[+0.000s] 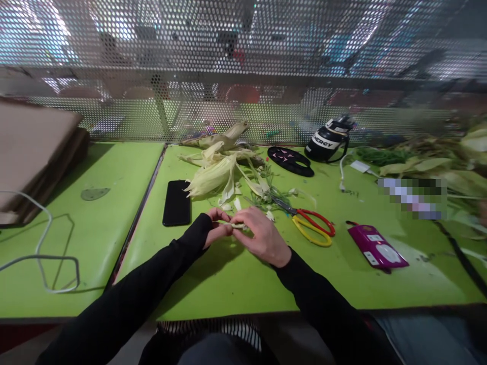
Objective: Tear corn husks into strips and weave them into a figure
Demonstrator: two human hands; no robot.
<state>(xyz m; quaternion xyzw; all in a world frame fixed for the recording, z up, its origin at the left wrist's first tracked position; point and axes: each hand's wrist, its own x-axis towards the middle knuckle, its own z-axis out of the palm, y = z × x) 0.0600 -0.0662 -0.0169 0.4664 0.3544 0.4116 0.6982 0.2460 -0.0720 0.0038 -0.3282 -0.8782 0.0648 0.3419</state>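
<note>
My left hand [218, 226] and my right hand [262, 235] meet over the green table, both with fingers pinched on a small pale strip of corn husk [238, 225]. Much of the strip is hidden by my fingers. Just beyond them lies a pile of dried corn husks [213, 176], with torn bits and green shreds [279, 198] around it. Right of my right hand rest scissors [300, 218] with one red and one yellow handle loop. A black phone [177, 203] lies flat left of my left hand.
A perforated metal screen [228, 50] closes off the back. Near it are a black bottle [327, 141] and a black fan-shaped object [291, 161]. A purple power strip [378, 246] sits at right, more husks [429, 167] beyond. Brown cardboard [34, 152] and a grey cable [45, 223] occupy the left.
</note>
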